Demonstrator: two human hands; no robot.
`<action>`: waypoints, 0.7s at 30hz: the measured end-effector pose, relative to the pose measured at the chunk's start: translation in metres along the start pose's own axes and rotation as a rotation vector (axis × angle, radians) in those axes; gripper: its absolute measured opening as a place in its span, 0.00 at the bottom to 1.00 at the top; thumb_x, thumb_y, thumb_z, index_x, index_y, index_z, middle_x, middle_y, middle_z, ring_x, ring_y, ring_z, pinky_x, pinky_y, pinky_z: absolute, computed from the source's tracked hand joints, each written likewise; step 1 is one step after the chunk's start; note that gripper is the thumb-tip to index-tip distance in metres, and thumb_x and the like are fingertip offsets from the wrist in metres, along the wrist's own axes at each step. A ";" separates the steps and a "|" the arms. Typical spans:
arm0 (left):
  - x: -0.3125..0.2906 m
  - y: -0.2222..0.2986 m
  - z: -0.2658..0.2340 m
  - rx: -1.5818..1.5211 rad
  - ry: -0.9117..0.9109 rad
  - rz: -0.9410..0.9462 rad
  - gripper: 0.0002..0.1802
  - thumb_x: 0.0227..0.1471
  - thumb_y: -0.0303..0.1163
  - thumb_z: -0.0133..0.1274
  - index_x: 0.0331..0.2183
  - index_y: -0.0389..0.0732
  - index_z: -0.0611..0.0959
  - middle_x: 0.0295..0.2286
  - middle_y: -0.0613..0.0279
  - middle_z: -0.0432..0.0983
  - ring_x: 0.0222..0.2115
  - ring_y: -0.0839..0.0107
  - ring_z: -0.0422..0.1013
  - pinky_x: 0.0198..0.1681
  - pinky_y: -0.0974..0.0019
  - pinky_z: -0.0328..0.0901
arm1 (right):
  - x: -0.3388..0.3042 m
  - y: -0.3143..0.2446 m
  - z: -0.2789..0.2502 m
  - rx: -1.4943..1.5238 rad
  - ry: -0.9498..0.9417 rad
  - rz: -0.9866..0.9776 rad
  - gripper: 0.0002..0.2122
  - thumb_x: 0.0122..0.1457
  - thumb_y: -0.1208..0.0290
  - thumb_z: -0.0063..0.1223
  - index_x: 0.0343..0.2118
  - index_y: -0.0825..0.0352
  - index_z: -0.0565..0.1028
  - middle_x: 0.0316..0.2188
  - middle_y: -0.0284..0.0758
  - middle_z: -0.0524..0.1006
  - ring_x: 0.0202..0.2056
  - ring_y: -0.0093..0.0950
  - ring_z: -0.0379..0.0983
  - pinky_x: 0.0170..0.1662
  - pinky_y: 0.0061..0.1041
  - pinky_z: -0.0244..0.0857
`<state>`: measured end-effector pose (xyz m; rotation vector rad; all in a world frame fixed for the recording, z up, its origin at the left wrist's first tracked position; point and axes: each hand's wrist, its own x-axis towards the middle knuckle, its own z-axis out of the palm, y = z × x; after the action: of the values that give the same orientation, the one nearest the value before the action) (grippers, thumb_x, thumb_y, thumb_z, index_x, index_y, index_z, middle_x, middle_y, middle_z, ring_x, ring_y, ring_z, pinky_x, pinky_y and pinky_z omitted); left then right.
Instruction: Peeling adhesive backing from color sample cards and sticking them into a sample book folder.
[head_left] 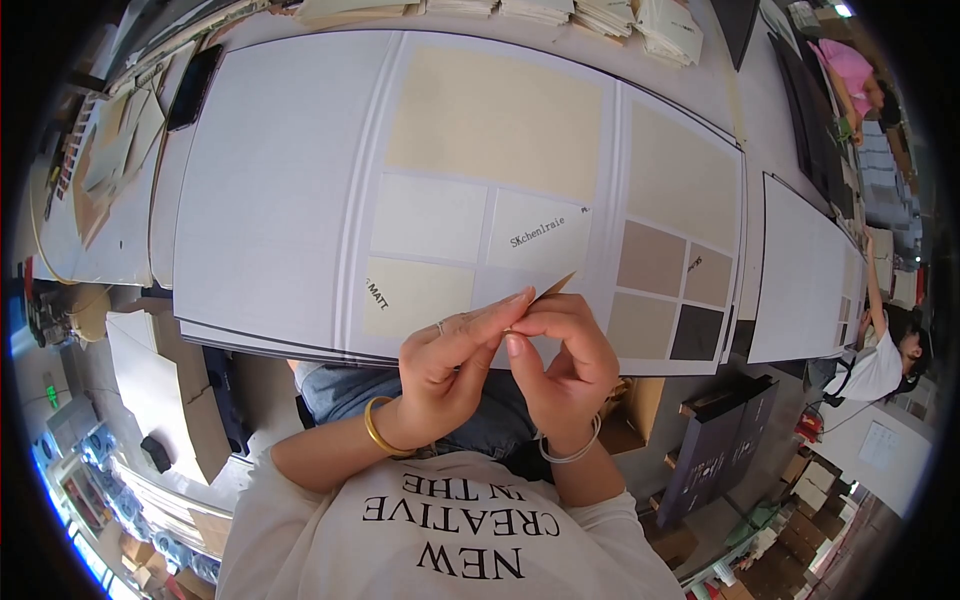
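A large white folding sample board (270, 200) lies open on the table before me, with cream, off-white, taupe and dark swatches stuck on its panels. Over its near edge my hands meet. My left hand (445, 360) has its fingers pressed together around a thin brown swatch (556, 285), seen almost edge-on with its pointed corner sticking up. My right hand (565, 360) pinches thumb against forefinger at the swatch's lower end; the fingers hide most of that part. Just beyond my fingertips is a pale swatch (540, 245) with printed lettering.
A phone (195, 88) lies left of the board. Stacks of cards (600, 18) line the far edge. To the right, another sample board (800, 270) rests by a person (875, 350) in white; a person in pink (850, 75) is farther back. Dark panels (715, 450) stand below, right.
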<state>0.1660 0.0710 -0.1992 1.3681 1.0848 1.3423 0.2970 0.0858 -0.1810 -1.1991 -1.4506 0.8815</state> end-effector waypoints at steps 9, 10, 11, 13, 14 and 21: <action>0.003 -0.009 -0.002 0.115 -0.031 0.182 0.22 0.49 0.09 0.44 0.47 0.31 0.78 0.45 0.48 0.76 0.43 0.60 0.76 0.43 0.68 0.71 | 0.002 0.002 -0.001 0.050 -0.027 0.056 0.07 0.44 0.82 0.61 0.26 0.65 0.76 0.27 0.29 0.78 0.32 0.28 0.72 0.41 0.25 0.62; 0.003 -0.008 -0.002 0.114 -0.031 0.182 0.22 0.49 0.09 0.44 0.47 0.31 0.78 0.45 0.48 0.76 0.43 0.60 0.76 0.43 0.68 0.71 | 0.002 0.002 0.000 0.044 -0.024 0.061 0.07 0.44 0.82 0.61 0.26 0.64 0.75 0.27 0.29 0.78 0.32 0.27 0.72 0.41 0.25 0.62; 0.003 -0.006 -0.002 0.087 -0.014 0.156 0.22 0.49 0.09 0.45 0.46 0.31 0.78 0.45 0.47 0.76 0.43 0.61 0.76 0.43 0.67 0.71 | 0.002 0.004 0.000 0.043 -0.023 0.061 0.07 0.44 0.82 0.61 0.26 0.64 0.75 0.27 0.29 0.78 0.32 0.27 0.72 0.41 0.25 0.62; 0.000 -0.001 0.001 0.066 0.004 0.129 0.22 0.48 0.09 0.45 0.46 0.31 0.78 0.46 0.46 0.75 0.42 0.61 0.76 0.43 0.67 0.71 | 0.001 0.008 0.000 -0.022 -0.018 0.077 0.07 0.43 0.82 0.60 0.25 0.64 0.74 0.25 0.29 0.76 0.31 0.27 0.71 0.40 0.24 0.62; -0.002 0.002 0.005 -0.076 0.064 0.003 0.21 0.48 0.09 0.46 0.45 0.32 0.79 0.46 0.47 0.75 0.40 0.63 0.77 0.41 0.69 0.72 | 0.000 0.009 -0.001 -0.020 -0.018 0.077 0.07 0.43 0.82 0.60 0.25 0.64 0.74 0.25 0.29 0.76 0.31 0.27 0.71 0.40 0.24 0.62; 0.001 -0.008 -0.017 0.086 -0.104 0.242 0.09 0.46 0.14 0.56 0.32 0.36 0.81 0.41 0.53 0.69 0.37 0.65 0.74 0.36 0.72 0.71 | -0.004 0.013 -0.025 0.688 -0.277 0.639 0.07 0.49 0.75 0.59 0.26 0.67 0.70 0.27 0.31 0.73 0.31 0.21 0.67 0.40 0.20 0.60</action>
<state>0.1489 0.0740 -0.2067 1.6564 0.9392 1.3915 0.3246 0.0832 -0.1884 -1.0213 -0.8143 1.8632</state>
